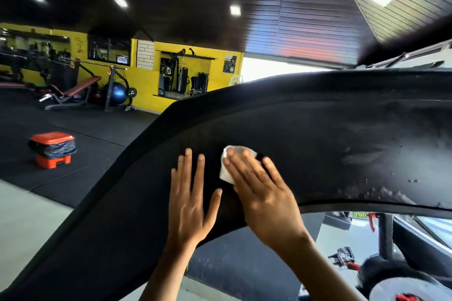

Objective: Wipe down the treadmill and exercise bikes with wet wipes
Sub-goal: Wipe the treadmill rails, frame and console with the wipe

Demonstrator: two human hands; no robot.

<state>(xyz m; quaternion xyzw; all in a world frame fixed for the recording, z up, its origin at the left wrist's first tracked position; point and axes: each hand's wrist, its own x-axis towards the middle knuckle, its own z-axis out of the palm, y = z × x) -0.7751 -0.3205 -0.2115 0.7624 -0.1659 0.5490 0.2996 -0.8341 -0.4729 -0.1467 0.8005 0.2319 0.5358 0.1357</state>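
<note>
Wipe [226, 173] pressed beneath flat right hand [264, 198], left hand [188, 205] flat alongside, black panel [330, 129] stretching wide rightward.

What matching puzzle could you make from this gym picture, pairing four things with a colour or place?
Things:
1. wet wipe
2. bin
3. exercise ball
4. left hand

Descriptions:
A. blue, near the yellow wall
B. flat on the black surface, holding nothing
C. white, pressed under the right hand
D. orange, far left of the view

Pairs: 1-C, 2-D, 3-A, 4-B
</note>
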